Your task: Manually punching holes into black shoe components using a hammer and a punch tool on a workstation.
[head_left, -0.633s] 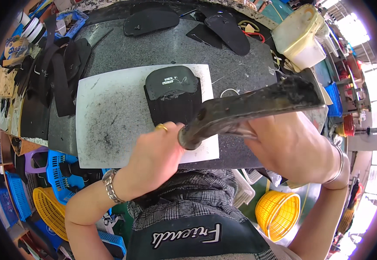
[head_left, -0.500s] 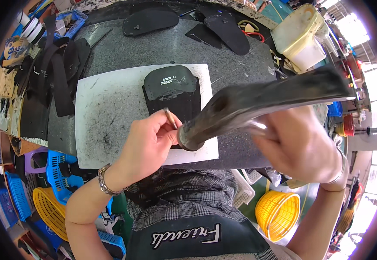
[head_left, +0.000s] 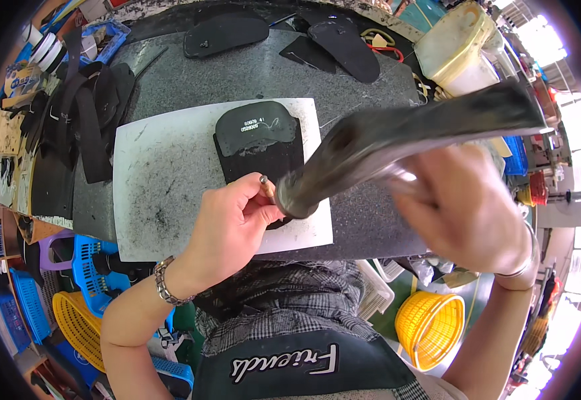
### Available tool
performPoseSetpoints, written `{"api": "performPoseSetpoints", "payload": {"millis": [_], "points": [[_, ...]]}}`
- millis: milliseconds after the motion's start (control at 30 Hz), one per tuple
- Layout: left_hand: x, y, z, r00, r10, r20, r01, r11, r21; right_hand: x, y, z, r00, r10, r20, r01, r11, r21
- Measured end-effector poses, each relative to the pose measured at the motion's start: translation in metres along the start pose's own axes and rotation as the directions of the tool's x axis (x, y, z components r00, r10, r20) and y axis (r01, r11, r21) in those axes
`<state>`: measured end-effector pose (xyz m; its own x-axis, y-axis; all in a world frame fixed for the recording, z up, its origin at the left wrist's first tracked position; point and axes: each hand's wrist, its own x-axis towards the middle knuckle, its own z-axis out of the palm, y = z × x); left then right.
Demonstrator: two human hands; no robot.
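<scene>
My left hand (head_left: 227, 217) pinches a thin metal punch (head_left: 264, 183) over a black insole (head_left: 257, 159). The insole lies on a white board (head_left: 164, 193); its heel end carries a smooth dark grey patch with pale print. My right hand (head_left: 460, 203), smeared by motion, is closed round a hammer whose long dark steel head (head_left: 397, 137) reaches across to the left. The round face of the hammer overlaps the punch from this view, so I cannot tell whether they touch. The hammer's handle and the punch's lower tip are hidden.
Two black sole pieces (head_left: 227, 35) (head_left: 350, 52) and a black square scrap (head_left: 307, 55) lie at the table's far side. Black straps (head_left: 90, 127) are heaped at left. A yellowed white container (head_left: 450, 47) stands far right. Yellow baskets (head_left: 430, 327) and blue crates (head_left: 94, 270) sit below the table.
The hammer's left end has shifted slightly up and right, and the right hand has risen a little. My left hand keeps its pinch on the punch, which now tilts slightly differently.
</scene>
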<state>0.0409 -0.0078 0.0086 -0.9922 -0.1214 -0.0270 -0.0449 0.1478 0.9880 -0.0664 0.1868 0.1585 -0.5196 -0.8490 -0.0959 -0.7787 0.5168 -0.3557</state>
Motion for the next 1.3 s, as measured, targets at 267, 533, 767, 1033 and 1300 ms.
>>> {"api": "performPoseSetpoints", "payload": {"millis": [267, 533, 767, 1033, 1300], "points": [[0.006, 0.002, -0.002, 0.983, -0.18, 0.012, 0.177, 0.942, -0.285, -0.007, -0.006, 0.003, 0.919, 0.0, -0.394, 0.039, 0.995, 0.091], [-0.001, -0.007, 0.01, 0.988, 0.1, -0.119, -0.088, 0.991, 0.099, -0.001, 0.036, 0.021, 0.743, -0.055, -0.667, 0.303, 0.916, 0.262], [0.004, 0.008, 0.013, 0.901, 0.424, 0.093, -0.396, 0.714, 0.577, -0.006, 0.005, -0.003, 0.989, -0.067, 0.131, 0.088, 0.983, -0.164], [0.005, -0.004, 0.012, 0.998, 0.002, -0.055, 0.004, 0.995, 0.102, 0.0, 0.014, -0.008, 0.958, -0.149, -0.244, 0.146, 0.989, -0.03], [0.008, 0.004, 0.021, 0.897, 0.437, 0.065, -0.392, 0.721, 0.571, -0.001, 0.016, 0.006, 0.993, -0.122, 0.0, 0.119, 0.965, -0.232]]}}
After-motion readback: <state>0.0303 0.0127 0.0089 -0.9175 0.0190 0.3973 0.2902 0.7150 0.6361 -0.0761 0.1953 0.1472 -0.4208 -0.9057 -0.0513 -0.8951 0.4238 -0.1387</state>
